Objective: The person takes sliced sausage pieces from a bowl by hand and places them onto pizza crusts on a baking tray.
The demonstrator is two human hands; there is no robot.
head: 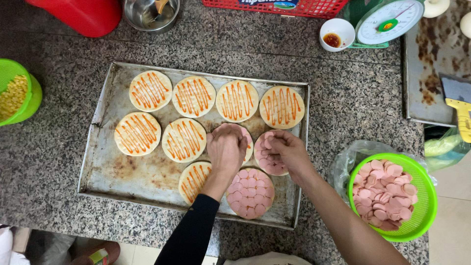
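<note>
A metal baking tray [113, 162] holds several round dough bases [150, 91] striped with orange sauce. Three bases at the lower right carry pink sausage slices; the nearest one [250, 194] is fully covered. My left hand [226, 149] rests fingers-down on the middle topped base [248, 140], covering most of it. My right hand [289, 152] has its fingers curled over sausage slices on the base to the right [267, 157]. A green colander [422, 223] of sausage slices [385, 194] sits at the right of the tray.
A green basket of corn kernels [14, 95] stands at the left edge. Behind the tray are a red container [83, 14], a steel bowl [149, 14], a red crate [274, 6], a small sauce cup [336, 34] and a green kitchen scale [387, 22]. A second stained tray [431, 54] lies at the right.
</note>
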